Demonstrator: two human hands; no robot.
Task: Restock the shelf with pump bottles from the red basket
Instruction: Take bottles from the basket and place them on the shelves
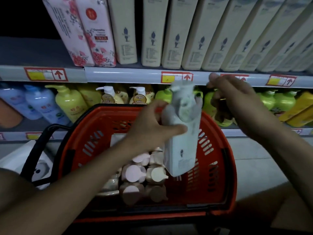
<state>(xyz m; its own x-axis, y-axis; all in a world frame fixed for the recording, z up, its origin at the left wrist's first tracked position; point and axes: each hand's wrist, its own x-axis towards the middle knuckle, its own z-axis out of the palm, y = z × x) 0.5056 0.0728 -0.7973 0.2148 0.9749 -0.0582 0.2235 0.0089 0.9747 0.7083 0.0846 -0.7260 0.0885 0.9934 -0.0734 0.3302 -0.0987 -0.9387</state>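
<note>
Pump bottles [135,173] with pink and cream caps stand packed in the near part of a red basket [218,168], its black handle [40,150] folded down to the left. Above the basket, the left hand [150,126] grips a pale bottle [183,133], blurred and tilted, while the right hand [232,92] hangs just right of its top, fingers loosely curled around nothing. Beyond, yellow and green bottles [69,100] fill the lower shelf, and cream cartons [154,31] line the upper shelf [135,74].

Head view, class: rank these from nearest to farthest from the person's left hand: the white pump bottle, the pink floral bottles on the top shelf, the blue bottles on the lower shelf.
From the left hand:
1. White pump bottle, gripped in it.
2. Pink floral bottles, up left.
3. Blue bottles, far left.
</note>
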